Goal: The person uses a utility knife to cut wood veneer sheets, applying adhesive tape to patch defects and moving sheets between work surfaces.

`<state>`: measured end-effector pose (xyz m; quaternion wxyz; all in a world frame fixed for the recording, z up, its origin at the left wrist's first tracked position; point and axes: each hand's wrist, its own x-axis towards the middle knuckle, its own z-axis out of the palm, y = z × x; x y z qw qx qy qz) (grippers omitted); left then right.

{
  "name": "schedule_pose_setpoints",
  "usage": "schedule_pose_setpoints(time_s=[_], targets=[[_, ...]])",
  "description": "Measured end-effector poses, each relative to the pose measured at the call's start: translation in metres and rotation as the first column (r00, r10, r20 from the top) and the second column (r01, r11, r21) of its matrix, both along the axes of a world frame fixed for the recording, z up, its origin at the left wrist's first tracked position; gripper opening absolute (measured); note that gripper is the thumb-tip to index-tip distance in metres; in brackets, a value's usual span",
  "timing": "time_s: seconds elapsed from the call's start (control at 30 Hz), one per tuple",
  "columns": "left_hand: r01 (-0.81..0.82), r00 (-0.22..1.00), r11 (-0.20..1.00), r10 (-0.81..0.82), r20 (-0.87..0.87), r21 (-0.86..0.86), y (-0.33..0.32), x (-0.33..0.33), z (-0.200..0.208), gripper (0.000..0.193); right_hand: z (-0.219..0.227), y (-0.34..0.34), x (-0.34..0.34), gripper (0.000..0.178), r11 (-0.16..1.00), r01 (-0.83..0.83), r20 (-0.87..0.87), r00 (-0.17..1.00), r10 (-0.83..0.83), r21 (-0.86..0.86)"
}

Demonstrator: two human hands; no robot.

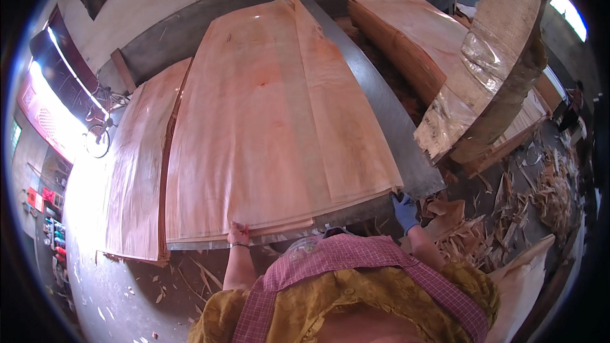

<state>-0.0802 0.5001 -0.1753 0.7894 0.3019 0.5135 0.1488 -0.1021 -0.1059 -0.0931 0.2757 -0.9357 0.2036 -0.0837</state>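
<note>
Item under inspection: a large, pale pink-brown wood veneer sheet [254,114], lying flat on the grey tabletop [375,101], its near edge toward the person. A narrower veneer strip [346,114] runs along its right side, with a ragged margin toward the far end. At the near left, further sheet edges show just below the top one.

Hands: the bare left hand [238,234] is at the near edge, left of the middle, with its fingertips at the wood. The right hand [405,211], in a blue glove, is at the near right corner, its fingertips touching it. Whether either hand is closed on the veneer cannot be told at this size.

Handling assessment: the sheet appears thin, so it is judged light for its area but awkward in its length. It should flex and sag readily rather than stay stiff. The lines of the wood run lengthwise, so splitting along them is the likely failure. The face looks smooth and may slide on the layer beneath.

Holding points: the sound near edge, hands well apart, with a broad, gentle pinch. The ragged margin is judged the weakest place and unfit for pulling.

Surroundings: a veneer stack [136,171] stands at the left; wood scraps [502,216] litter the floor at the right.
</note>
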Motion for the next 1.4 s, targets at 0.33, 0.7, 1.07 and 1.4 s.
schedule_pose_setpoints(time_s=[0.33,0.7,1.07,1.4], targets=[[-0.037,0.999,0.998,0.039,-0.02,0.055,-0.014,0.013,0.005,0.017,-0.023,-0.128,-0.047,0.045,0.954,0.04,0.033,0.999,-0.031,-0.298],[-0.18,0.984,0.979,0.181,0.002,0.099,0.0,0.024,0.016,0.027,-0.007,-0.064,-0.006,0.043,0.983,-0.023,-0.004,1.0,0.023,-0.181],[-0.173,0.979,0.974,0.186,-0.081,0.148,0.048,0.028,0.009,0.03,0.012,-0.055,0.031,0.046,0.802,0.084,-0.162,0.987,0.016,0.592],[-0.105,0.991,0.992,0.111,-0.081,0.075,0.034,0.035,0.021,0.031,-0.052,-0.04,-0.003,0.042,0.963,-0.029,0.125,0.99,0.064,-0.267]])
